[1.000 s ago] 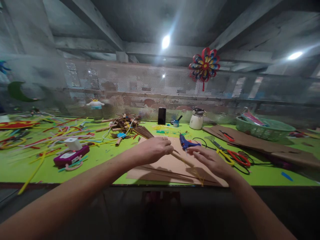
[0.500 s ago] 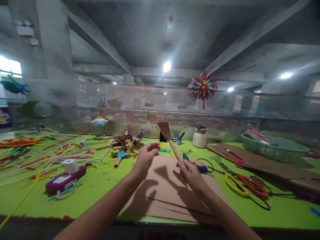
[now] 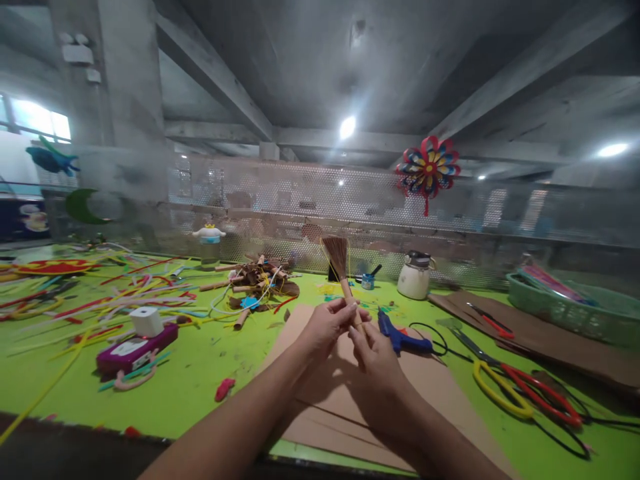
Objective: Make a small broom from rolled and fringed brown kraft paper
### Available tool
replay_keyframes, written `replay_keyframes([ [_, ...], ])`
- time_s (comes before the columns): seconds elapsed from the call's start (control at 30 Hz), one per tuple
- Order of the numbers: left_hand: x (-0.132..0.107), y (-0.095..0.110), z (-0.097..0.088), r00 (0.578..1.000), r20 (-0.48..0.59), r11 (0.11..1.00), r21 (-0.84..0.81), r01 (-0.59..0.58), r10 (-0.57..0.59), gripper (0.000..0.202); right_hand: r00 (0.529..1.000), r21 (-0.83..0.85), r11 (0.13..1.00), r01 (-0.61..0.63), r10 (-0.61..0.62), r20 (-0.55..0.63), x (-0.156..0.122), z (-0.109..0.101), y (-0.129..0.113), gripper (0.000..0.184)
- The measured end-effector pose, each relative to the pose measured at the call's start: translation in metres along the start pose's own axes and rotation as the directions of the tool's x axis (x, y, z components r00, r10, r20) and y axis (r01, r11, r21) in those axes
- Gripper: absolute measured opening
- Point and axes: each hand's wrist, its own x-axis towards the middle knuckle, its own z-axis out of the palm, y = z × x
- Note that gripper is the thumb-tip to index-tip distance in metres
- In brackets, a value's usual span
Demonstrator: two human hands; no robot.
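A small handmade broom (image 3: pixel 338 257) with fanned brown bristles, thin yellow edging and a tan rolled handle stands tilted in front of me, bristles up. My left hand (image 3: pixel 330 323) is closed around the handle, its fingertips pinching it below the bristles. Just under it, my right hand (image 3: pixel 373 347) also grips the handle's lower end. Both hands are over a sheet of brown cardboard (image 3: pixel 340 427). To the right of my hands lies a blue glue gun (image 3: pixel 407 341) with its black cord.
Scissors with yellow and red handles (image 3: pixel 500 393) lie at right, before a green basket (image 3: pixel 550 300) and more cardboard (image 3: pixel 465 307). A white jug (image 3: pixel 414 280) stands behind. At left are a heap of brown rolls (image 3: pixel 260 280), coloured pipe cleaners (image 3: pixel 135 287) and a purple power strip (image 3: pixel 135 350).
My left hand has moved right and taken hold of the broom's handle beside my right hand. The broom stands more upright. The camera view has shifted slightly left.
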Motion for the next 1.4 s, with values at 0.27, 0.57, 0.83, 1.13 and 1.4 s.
replay_keyframes([
  [0.27, -0.007, 0.001, 0.008, 0.998, -0.052, 0.999, -0.005, -0.047, 0.046, 0.036, 0.989, -0.091, 0.993, 0.07, -0.081, -0.127, -0.014, 0.009, -0.014, 0.037],
  [0.57, -0.01, 0.001, 0.011, 0.998, -0.051, 0.999, 0.036, -0.026, 0.027, 0.032, 0.995, 0.048, 0.996, -0.078, 0.081, -0.058, -0.014, 0.011, 0.001, 0.035],
  [0.83, -0.009, 0.002, 0.006, 0.999, 0.028, 0.999, -0.021, 0.038, -0.037, 0.036, 0.981, 0.205, 0.96, -0.189, 0.174, 0.086, -0.016, 0.012, -0.001, 0.033],
  [1.13, -0.01, 0.005, 0.006, 0.989, 0.14, 0.994, -0.095, 0.055, -0.041, 0.032, 0.945, 0.501, 0.806, -0.314, 0.211, 0.251, -0.019, 0.008, -0.006, 0.035],
  [1.4, -0.012, 0.008, 0.009, 0.996, 0.069, 0.999, 0.001, 0.048, -0.048, 0.032, 0.941, 0.459, 0.824, -0.332, 0.256, 0.222, -0.018, 0.011, -0.001, 0.036],
])
